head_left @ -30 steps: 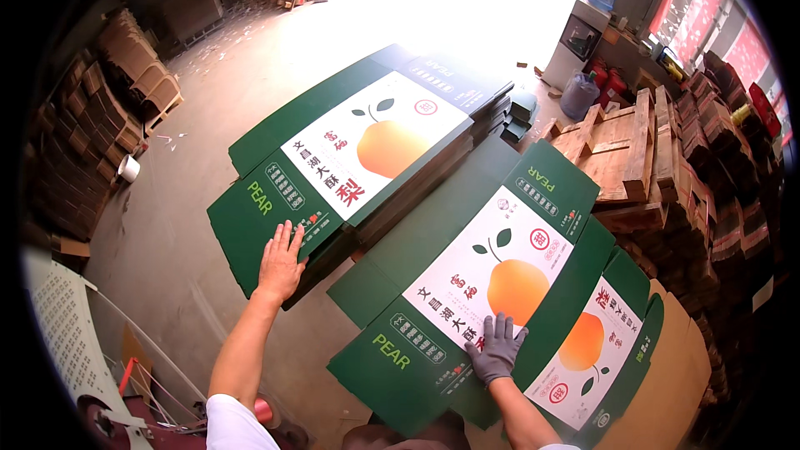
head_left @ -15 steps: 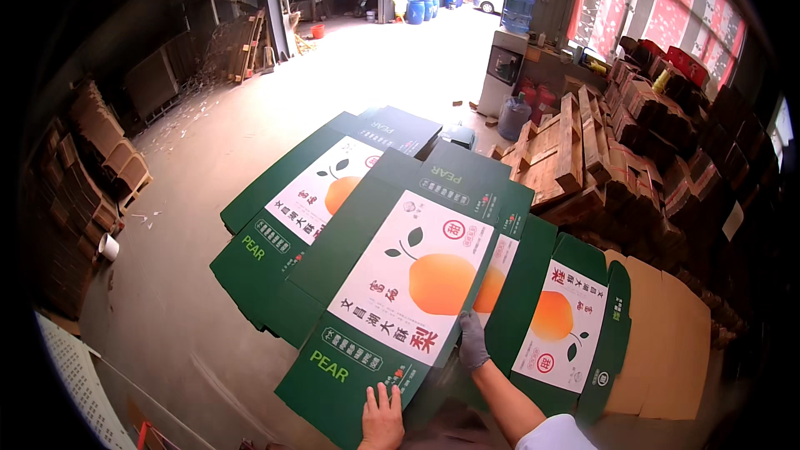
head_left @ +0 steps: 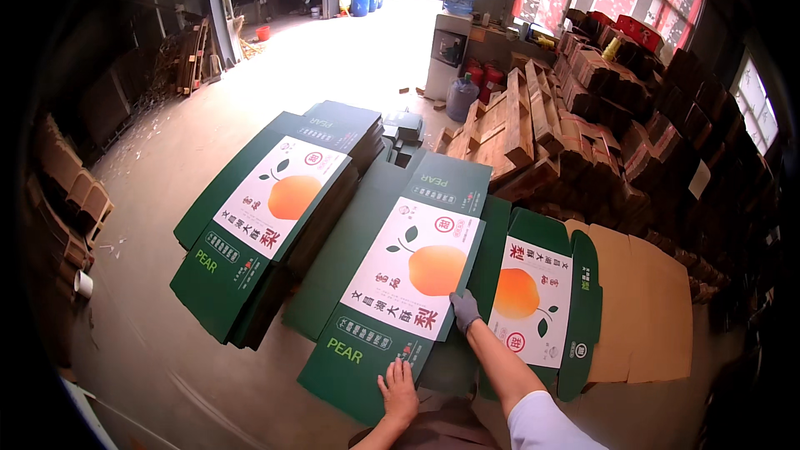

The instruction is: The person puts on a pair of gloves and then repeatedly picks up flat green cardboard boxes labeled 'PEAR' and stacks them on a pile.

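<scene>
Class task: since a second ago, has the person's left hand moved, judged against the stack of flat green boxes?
Yes. The left hand has left the stack of flat green boxes and moved right, onto the near edge of the flat box in front.

Grey glove on right hand (head_left: 464,310), white sleeve (head_left: 542,425).

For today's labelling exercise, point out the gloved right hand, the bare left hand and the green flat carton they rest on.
right hand (head_left: 464,308), head view, back of the grey glove.
left hand (head_left: 399,387), head view, back of the bare hand.
green flat carton (head_left: 417,267), head view, its white printed panel.
</scene>
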Motion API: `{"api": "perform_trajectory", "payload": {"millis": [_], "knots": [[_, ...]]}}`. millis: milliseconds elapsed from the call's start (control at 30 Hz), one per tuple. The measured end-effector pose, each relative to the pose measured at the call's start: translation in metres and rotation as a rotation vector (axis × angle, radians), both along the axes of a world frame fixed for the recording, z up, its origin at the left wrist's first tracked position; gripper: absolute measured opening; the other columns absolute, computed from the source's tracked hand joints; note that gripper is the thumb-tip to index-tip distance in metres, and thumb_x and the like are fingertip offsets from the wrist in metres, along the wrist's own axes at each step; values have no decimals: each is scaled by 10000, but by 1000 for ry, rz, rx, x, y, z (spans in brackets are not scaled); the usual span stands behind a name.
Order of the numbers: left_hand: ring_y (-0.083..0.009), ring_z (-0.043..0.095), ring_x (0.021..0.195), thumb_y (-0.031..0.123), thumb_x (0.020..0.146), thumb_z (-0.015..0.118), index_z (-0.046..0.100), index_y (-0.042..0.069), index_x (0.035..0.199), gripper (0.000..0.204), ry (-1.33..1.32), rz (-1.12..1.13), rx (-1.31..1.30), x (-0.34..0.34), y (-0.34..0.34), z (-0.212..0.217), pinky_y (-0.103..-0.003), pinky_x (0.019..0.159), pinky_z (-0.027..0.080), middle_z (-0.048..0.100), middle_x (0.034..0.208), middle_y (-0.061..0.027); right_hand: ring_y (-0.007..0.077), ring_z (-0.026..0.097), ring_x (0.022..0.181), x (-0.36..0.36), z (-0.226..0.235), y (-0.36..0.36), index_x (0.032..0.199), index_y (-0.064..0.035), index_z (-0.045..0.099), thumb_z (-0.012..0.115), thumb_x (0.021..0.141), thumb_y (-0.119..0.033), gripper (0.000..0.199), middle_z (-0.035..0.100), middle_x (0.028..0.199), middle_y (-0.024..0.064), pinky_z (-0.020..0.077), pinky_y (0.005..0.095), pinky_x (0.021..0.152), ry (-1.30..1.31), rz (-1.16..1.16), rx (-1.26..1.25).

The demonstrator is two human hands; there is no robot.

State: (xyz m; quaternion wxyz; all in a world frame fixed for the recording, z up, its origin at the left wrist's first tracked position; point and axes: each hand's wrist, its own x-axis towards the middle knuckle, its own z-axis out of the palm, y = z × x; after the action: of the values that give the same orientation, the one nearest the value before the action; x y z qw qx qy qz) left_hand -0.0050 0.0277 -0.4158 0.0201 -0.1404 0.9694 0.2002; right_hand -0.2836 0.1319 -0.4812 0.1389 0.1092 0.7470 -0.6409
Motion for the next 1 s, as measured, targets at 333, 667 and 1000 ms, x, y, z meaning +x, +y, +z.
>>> {"api": "perform_trajectory", "payload": {"millis": [333,667,1000], "knots": [[-381,258,1409,221,828,707,304,39,1477,785,-324,126,-68,-29,19,-33,-575,1097,245,254,1543,-199,303,656,1005,29,73,207,1214,-30,588,620,909,-300,408,677,1061,185,496,361,894,148,150,309],[-454,409,1290,396,850,694,411,7,1411,739,-235,-77,-132,-105,49,-23,-494,1076,348,402,1419,-303,331,621,1016,138,56,734,1005,-109,671,611,818,-364,321,633,1110,161,520,431,823,-462,-712,1237],[-467,353,1333,395,852,697,337,13,1459,802,-263,-140,-131,-108,23,-38,-482,1112,315,321,1464,-319,315,642,825,132,60,817,1002,-24,657,733,691,-537,604,670,965,188,518,423,758,-588,-473,959]]}}
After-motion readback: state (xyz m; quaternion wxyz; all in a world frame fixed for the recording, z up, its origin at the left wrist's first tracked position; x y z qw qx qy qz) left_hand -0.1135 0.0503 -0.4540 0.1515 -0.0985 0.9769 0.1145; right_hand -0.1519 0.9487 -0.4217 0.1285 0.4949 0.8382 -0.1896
